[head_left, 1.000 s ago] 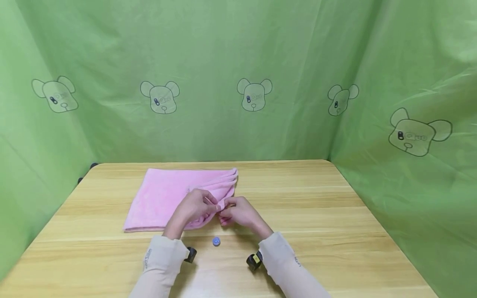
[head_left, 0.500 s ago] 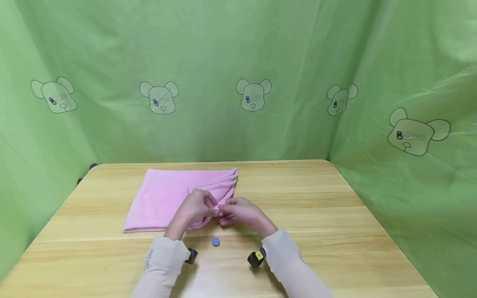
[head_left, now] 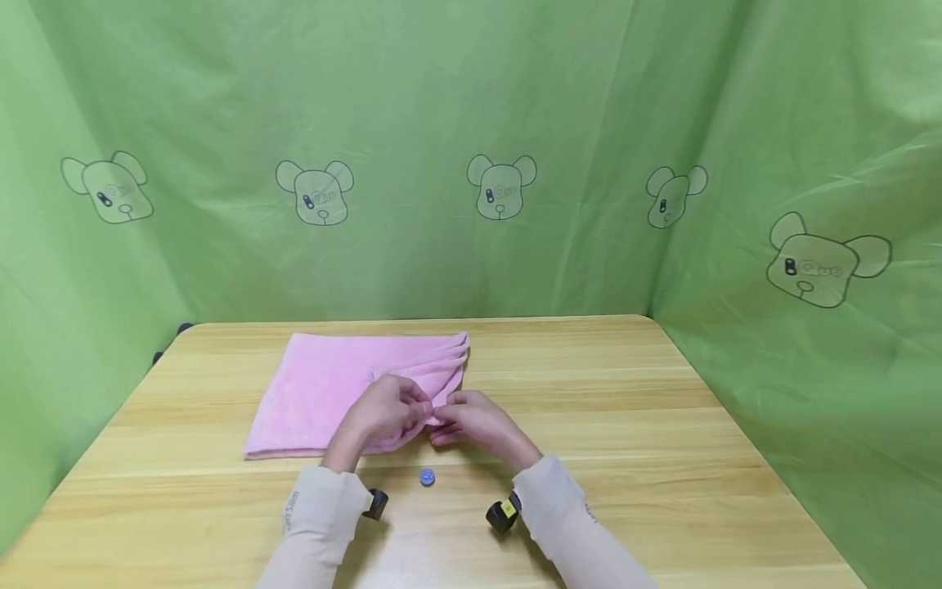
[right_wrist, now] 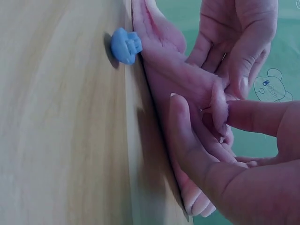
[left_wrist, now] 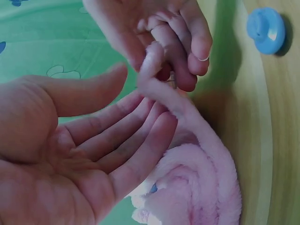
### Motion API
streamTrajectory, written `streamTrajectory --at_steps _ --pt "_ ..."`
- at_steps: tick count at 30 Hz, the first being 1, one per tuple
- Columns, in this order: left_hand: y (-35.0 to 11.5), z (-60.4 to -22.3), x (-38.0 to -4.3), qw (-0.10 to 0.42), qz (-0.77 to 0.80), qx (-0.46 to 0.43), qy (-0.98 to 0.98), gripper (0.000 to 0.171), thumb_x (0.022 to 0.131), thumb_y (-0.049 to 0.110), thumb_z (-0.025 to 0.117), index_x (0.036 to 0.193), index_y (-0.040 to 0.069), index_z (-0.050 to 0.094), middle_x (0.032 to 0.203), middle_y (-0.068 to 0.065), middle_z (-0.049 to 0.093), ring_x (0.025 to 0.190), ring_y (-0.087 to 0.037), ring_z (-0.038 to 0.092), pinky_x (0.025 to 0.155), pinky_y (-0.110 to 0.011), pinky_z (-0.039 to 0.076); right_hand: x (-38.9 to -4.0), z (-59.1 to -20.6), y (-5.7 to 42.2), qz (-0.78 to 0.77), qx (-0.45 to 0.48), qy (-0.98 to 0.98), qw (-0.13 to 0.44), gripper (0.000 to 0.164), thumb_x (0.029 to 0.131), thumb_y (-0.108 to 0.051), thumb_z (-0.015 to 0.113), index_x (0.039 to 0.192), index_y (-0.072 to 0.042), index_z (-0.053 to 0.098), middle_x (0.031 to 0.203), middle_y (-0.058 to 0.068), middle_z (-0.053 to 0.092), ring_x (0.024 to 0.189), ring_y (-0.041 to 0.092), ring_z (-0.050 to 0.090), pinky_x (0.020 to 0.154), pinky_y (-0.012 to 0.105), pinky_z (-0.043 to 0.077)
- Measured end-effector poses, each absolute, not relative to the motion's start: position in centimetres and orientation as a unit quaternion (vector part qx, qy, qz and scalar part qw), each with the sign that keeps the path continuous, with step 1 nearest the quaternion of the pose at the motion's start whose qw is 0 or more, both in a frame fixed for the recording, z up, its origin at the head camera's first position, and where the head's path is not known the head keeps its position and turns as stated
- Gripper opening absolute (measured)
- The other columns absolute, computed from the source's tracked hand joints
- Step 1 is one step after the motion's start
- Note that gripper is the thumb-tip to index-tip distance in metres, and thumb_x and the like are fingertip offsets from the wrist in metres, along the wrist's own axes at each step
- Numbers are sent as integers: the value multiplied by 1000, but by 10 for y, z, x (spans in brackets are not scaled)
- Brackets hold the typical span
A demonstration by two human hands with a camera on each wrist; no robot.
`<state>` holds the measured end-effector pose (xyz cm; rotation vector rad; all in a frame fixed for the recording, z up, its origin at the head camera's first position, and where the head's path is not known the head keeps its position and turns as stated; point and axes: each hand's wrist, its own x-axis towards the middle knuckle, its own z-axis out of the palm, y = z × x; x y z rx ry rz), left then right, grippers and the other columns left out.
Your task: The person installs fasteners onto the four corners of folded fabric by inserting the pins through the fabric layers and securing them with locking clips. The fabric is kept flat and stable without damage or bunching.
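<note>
A pink fleece cloth (head_left: 316, 393) lies folded on the table, its near right corner bunched between the hands. My right hand (head_left: 482, 421) pinches a raised fold of the cloth's edge (right_wrist: 219, 101) between thumb and index finger. A thin metal pin (right_wrist: 205, 110) shows at that fold. My left hand (head_left: 386, 405) is on the other side of the fold; in the left wrist view its fingers (left_wrist: 124, 126) are nearly straight against the cloth, with the thumb held apart. A small blue knob-like piece with a round base (head_left: 427, 477) sits on the table between the wrists.
The wooden table (head_left: 662, 491) has green curtains (head_left: 412, 98) with bear-face prints behind it and along both sides. Black wrist cameras (head_left: 503, 515) hang below both sleeves, close over the tabletop.
The right hand has shifted slightly at the cloth's corner, its fingers straightening from a more curled hold. The left hand stays nearly in place. The cloth and blue piece lie as before.
</note>
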<state>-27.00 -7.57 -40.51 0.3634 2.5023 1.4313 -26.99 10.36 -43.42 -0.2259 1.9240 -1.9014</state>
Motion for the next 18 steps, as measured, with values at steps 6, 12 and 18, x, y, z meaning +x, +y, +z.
streamTrajectory --at_steps 6,12,18 --pt "-77 -407 -271 118 490 124 855 16 79 -7 69 93 1 68 82 -9 67 72 -21 64 70 -36 57 -269 -434 104 -688 -85 689 212 4 94 4 53 92 8 51 92 22 65 87 39 65 82 43 56" --pt "-75 -408 -271 122 492 125 853 23 74 -9 72 94 1 67 82 -8 66 72 -19 63 71 -36 57 -271 -434 104 -685 -91 690 214 10 92 5 57 84 2 50 86 15 64 85 35 65 83 43 55" --pt "-77 -407 -271 124 484 118 858 22 75 -6 73 94 2 68 83 -7 66 73 -20 63 71 -36 57 -270 -436 103 -689 -77 694 195 15 88 9 56 80 -1 47 82 13 59 77 24 65 77 37 58"
